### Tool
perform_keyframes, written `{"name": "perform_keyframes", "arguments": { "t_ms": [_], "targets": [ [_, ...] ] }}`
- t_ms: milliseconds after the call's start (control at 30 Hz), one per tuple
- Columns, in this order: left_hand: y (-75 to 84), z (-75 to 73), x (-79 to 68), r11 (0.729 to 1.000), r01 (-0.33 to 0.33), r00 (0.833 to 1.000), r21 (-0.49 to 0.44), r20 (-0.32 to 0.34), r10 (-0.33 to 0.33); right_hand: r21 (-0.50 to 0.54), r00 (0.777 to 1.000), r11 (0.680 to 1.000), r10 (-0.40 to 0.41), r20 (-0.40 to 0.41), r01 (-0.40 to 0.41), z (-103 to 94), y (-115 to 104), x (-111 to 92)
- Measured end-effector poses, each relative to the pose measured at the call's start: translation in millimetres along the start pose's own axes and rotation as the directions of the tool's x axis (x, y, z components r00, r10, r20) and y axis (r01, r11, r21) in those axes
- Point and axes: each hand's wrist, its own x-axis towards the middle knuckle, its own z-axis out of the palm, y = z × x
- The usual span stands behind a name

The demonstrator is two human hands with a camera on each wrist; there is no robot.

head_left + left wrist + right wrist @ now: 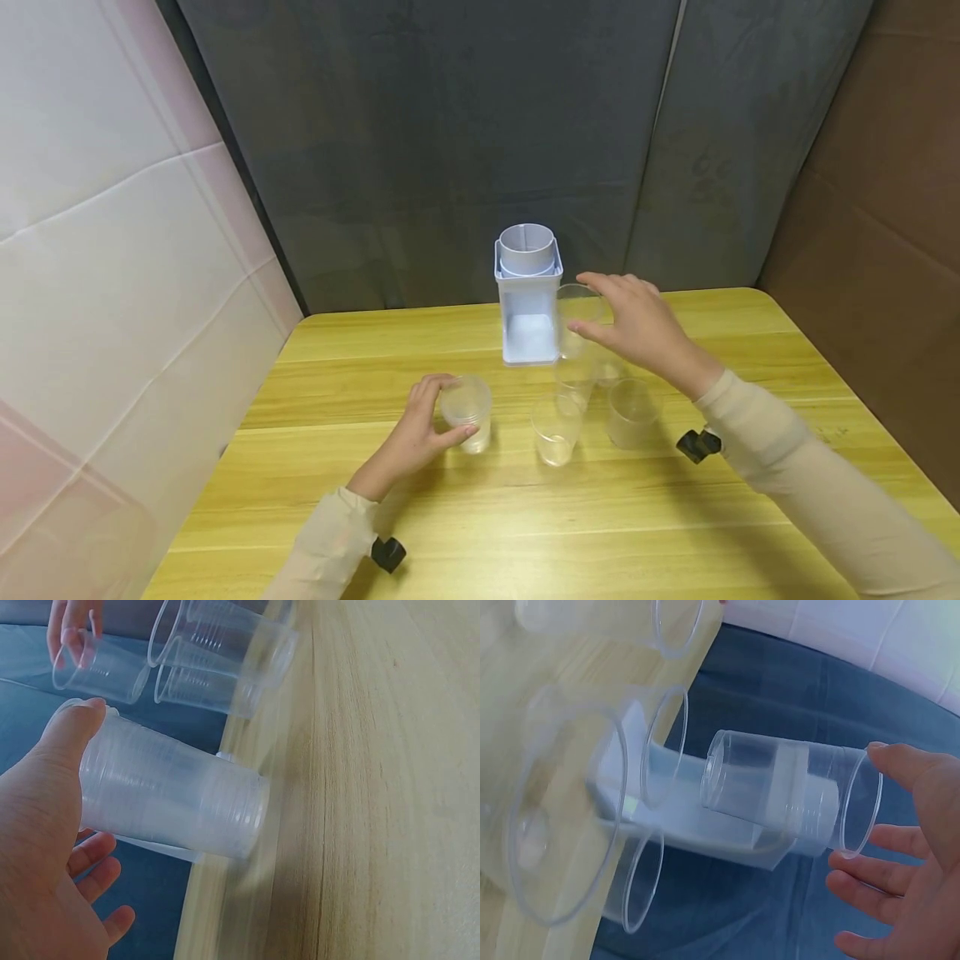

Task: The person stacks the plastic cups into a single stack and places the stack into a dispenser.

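Note:
My left hand [416,429] holds a stack of nested clear plastic cups [468,410], thumb and fingers at the rim. The stack stands upright on the table. In the left wrist view the nested cups [169,787] look cloudy, with the thumb over the rim. My right hand [637,325] pinches a single clear plastic cup [754,776] near its rim, raised above the tabletop. Below it, several more clear cups stand on the wood, among them a front cup [557,433] and a right cup [632,414], mouths up.
At the table's back stands a pale blue plastic holder [528,321] with a round tube [527,250] in its top. The yellow wooden table [480,517] meets a dark grey cloth wall [435,167]. A white panel [150,250] flanks the left, a brown one [877,183] the right.

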Motion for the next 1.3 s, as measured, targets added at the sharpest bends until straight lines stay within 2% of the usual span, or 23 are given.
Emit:
{"name": "perform_keyframes", "arguments": {
  "t_ms": [533, 1300],
  "targets": [
    [0.8, 2.8, 2.7, 1.0, -0.006, 1.0, 0.014, -0.001, 0.006, 0.03, 0.992, 0.992, -0.125, 0.021, 0.124, 12.8, -36, -1],
    [7.6, 8.7, 11.7, 0.999, -0.041, 0.999, 0.011, 0.023, 0.041, 0.052, 0.955, 0.954, -0.293, -0.04, 0.295, 21.2, -80, -2]
  ]
}}
